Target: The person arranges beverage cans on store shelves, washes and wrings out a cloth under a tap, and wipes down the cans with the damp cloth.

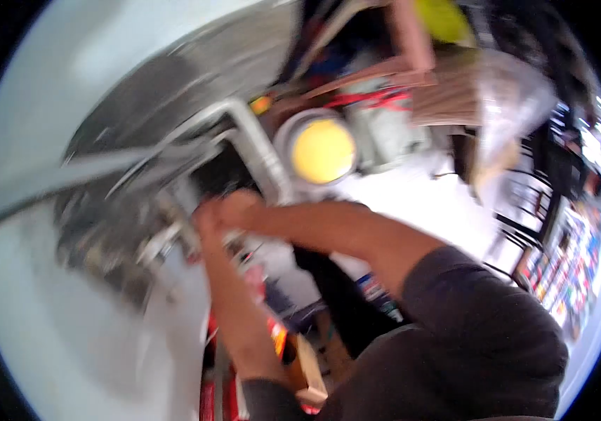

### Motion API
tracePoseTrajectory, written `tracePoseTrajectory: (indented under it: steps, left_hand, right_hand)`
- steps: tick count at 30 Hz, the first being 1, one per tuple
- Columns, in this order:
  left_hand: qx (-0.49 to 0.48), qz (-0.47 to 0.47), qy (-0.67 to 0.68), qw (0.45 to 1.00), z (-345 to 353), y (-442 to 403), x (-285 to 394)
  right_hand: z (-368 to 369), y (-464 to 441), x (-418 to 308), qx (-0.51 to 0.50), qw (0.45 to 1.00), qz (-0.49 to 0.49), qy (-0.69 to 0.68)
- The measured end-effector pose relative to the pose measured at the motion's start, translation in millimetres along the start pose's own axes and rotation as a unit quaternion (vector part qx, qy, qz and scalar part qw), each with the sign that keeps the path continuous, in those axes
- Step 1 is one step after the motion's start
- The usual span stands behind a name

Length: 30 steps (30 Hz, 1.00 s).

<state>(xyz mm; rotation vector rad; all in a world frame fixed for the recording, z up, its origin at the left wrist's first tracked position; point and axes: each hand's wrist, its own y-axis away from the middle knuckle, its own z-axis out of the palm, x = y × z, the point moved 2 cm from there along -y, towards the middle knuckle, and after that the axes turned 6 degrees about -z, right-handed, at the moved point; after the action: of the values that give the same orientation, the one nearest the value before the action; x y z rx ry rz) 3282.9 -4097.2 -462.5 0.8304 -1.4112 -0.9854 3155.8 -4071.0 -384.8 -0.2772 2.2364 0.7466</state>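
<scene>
My left hand (207,216) and my right hand (240,208) are close together, seemingly touching, at the near edge of a dark rectangular opening (225,172). A pale grey frame (262,151) borders that opening on its far and right sides. Motion blur smears the fingers of both hands, so I cannot make out whether they grip anything. To the left of my left hand are blurred pale metal-looking parts (163,242). A round container with a yellow top (323,150) stands beyond the frame, to the right of my hands.
Grey-stained wall (167,91) rises at the left and back. A brown box (444,88) and clear plastic wrap (514,88) sit at upper right, beside red strips (378,97). Below my arms lies an open cardboard box (307,368). Colourful small goods (560,259) fill the far right.
</scene>
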Motion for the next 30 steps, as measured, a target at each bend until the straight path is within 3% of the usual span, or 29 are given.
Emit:
tracePoseTrajectory:
  steps: [3,6,11,17,18,20,22,24,26,27,28,30]
  left_hand:
    - [-0.050,-0.042,0.173,0.983,12,5,9]
    - [-0.035,-0.082,0.307,0.948,20,13,13]
    - [-0.172,-0.004,0.388,0.905,5,23,-7]
    - [0.081,0.046,0.247,0.965,50,94,41]
    - [0.125,0.056,0.221,0.966,52,99,47]
    - [0.129,0.135,0.246,0.951,50,101,53]
    - [0.087,0.182,0.277,0.940,47,109,57]
    - [-0.002,0.204,0.315,0.927,53,115,58]
    - [-0.088,0.222,0.258,0.936,67,118,63]
    - [-0.075,0.229,0.216,0.946,73,121,65]
    - [-0.156,0.245,0.209,0.934,75,118,68]
    - [-0.257,0.253,0.207,0.909,85,131,82]
  right_hand:
    - [-2,-12,-1,0.049,0.999,0.012,-0.006]
    - [-4,-3,4,0.075,0.997,0.028,0.003]
    - [-60,51,-25,0.051,0.998,0.007,0.027]
    - [-15,31,-17,0.177,0.978,-0.096,0.052]
    - [-23,38,-17,0.187,0.968,-0.141,-0.089]
    - [-58,59,-6,0.187,0.884,-0.226,-0.363]
    - [-57,56,29,0.092,0.746,-0.031,-0.659]
    - [-54,53,54,0.020,0.575,0.091,-0.813]
    - [-25,45,73,-0.135,0.580,0.099,-0.797]
    - [-5,42,76,-0.180,0.572,0.080,-0.796]
    - [12,42,75,-0.226,0.559,0.057,-0.796]
    - [23,46,77,-0.372,0.461,-0.056,-0.804]
